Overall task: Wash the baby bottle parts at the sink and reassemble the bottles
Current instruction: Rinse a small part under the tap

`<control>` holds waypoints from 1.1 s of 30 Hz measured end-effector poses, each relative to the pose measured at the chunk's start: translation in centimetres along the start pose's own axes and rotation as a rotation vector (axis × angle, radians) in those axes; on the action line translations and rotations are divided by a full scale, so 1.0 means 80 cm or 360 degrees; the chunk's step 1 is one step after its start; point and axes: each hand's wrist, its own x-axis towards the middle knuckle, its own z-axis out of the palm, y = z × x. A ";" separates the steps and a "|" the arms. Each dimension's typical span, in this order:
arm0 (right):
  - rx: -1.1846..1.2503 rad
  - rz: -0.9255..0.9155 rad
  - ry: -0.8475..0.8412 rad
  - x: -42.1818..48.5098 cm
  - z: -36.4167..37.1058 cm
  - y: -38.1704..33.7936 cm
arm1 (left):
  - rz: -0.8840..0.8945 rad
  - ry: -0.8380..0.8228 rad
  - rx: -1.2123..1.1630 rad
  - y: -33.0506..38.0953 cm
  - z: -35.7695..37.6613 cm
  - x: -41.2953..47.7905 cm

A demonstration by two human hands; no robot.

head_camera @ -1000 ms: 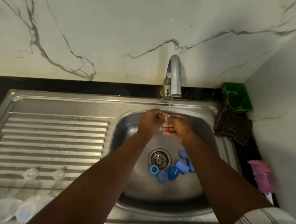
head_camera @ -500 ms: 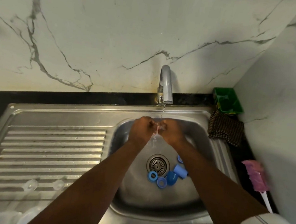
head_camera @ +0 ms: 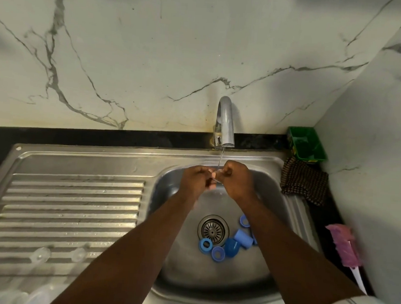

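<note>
1. Sink (head_camera: 276, 178), steel, one basin. Its wet walls run down to the strainer (head_camera: 212, 229), so I judge anything dropped slides there.
2. Drainboard (head_camera: 72, 204), ribbed, left of the basin. Two clear domes (head_camera: 41, 253), probably teats, sit on its near ribs. A sweeping left forearm could knock them off.
3. Left hand (head_camera: 196, 180) and right hand (head_camera: 239, 180), over the far side of the basin, fingers curled. Together they pinch the part listed last.
4. Tap (head_camera: 225, 122), running a thin stream (head_camera: 221, 158) onto that pinch. Spray off the knuckles could wet the counter.
5. Blue parts (head_camera: 232, 245), rings and caps clustered just right of the strainer, below the right forearm. I judge them unwashed; a ring could lodge over the drain and back the water up.
6. Small clear part (head_camera: 216, 176), held between both hands under the stream, too small for me to name. It is wet and probably slick, so a slip is my chief worry. On steel it would be hard to spot.
</note>
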 end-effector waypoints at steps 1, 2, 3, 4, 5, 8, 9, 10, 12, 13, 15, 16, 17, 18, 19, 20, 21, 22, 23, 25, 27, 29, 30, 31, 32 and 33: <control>0.0015 0.0001 0.0029 -0.001 -0.002 0.001 | -0.0047 -0.0035 -0.0150 0.001 0.004 -0.003; 0.0055 0.0013 0.0062 0.000 -0.003 0.002 | -0.0065 -0.0063 -0.0267 0.003 0.007 -0.006; 0.0079 -0.0004 0.0068 0.000 -0.005 0.002 | -0.0062 -0.0079 -0.0333 0.004 0.008 -0.007; 0.0053 -0.0027 0.0047 0.001 -0.006 0.001 | -0.0054 -0.0097 -0.0362 0.004 0.009 -0.007; 0.0012 -0.0028 0.0026 0.000 -0.006 0.000 | -0.0058 -0.0112 -0.0386 0.002 0.010 -0.007; 0.0035 0.0001 0.0067 -0.001 -0.005 0.001 | -0.0101 -0.0107 -0.0450 -0.003 0.010 -0.007; 0.0013 -0.0019 0.0075 -0.001 -0.004 0.002 | -0.0093 -0.0095 -0.0445 -0.006 0.009 -0.007; -0.0040 -0.0044 0.0065 -0.003 -0.001 0.003 | -0.0079 -0.0084 -0.0424 -0.008 0.006 -0.008; -0.0114 -0.0084 0.0035 -0.004 0.003 0.005 | -0.0082 -0.0079 -0.0434 -0.011 0.000 -0.010; -0.0135 -0.0089 0.0019 -0.004 0.003 0.004 | -0.0105 -0.0095 -0.0476 -0.011 -0.003 -0.011; -0.0169 -0.0132 0.0001 -0.004 0.004 0.002 | -0.0160 -0.0145 -0.0576 -0.010 -0.007 -0.012; -0.0166 -0.0144 0.0010 -0.004 0.004 0.000 | -0.0170 -0.0160 -0.0589 -0.010 -0.009 -0.011; -0.0154 -0.0142 0.0039 -0.005 0.004 -0.001 | -0.0171 -0.0174 -0.0590 -0.010 -0.010 -0.011; -0.0144 -0.0126 0.0079 -0.004 0.005 -0.001 | -0.0167 -0.0184 -0.0587 -0.009 -0.011 -0.011; -0.0114 -0.0091 0.0112 -0.001 0.005 -0.001 | -0.0158 -0.0198 -0.0589 -0.008 -0.011 -0.012; -0.0045 -0.0042 0.0131 0.001 0.006 -0.002 | -0.0138 -0.0211 -0.0582 -0.007 -0.011 -0.013; 0.0041 0.0016 0.0121 0.003 0.007 -0.003 | -0.0108 -0.0223 -0.0577 -0.006 -0.010 -0.013; 0.0123 0.0052 0.0093 0.003 0.007 -0.004 | -0.0074 -0.0228 -0.0562 -0.005 -0.010 -0.014; 0.0213 0.0087 0.0057 0.004 0.007 -0.005 | -0.0043 -0.0228 -0.0545 -0.004 -0.010 -0.015; 0.0429 0.0144 0.0022 0.001 0.004 -0.008 | 0.0023 -0.0245 -0.0472 -0.003 -0.012 -0.014; 0.0521 0.0152 0.0069 -0.003 -0.002 -0.011 | 0.0111 -0.0326 -0.0408 -0.002 -0.013 -0.013; 0.0576 0.0169 0.0143 -0.004 -0.006 -0.011 | 0.0239 -0.0366 -0.0323 0.001 -0.012 -0.015; 0.0614 0.0202 0.0167 -0.004 -0.008 -0.011 | 0.0310 -0.0339 -0.0264 0.002 -0.010 -0.017; 0.0639 0.0243 0.0179 -0.006 -0.009 -0.012 | 0.0379 -0.0301 -0.0212 0.003 -0.008 -0.019; 0.0659 0.0289 0.0180 -0.007 -0.011 -0.013 | 0.0438 -0.0253 -0.0148 0.004 -0.006 -0.020; 0.0660 0.0327 0.0157 -0.010 -0.013 -0.013 | 0.0482 -0.0215 -0.0089 0.004 -0.004 -0.021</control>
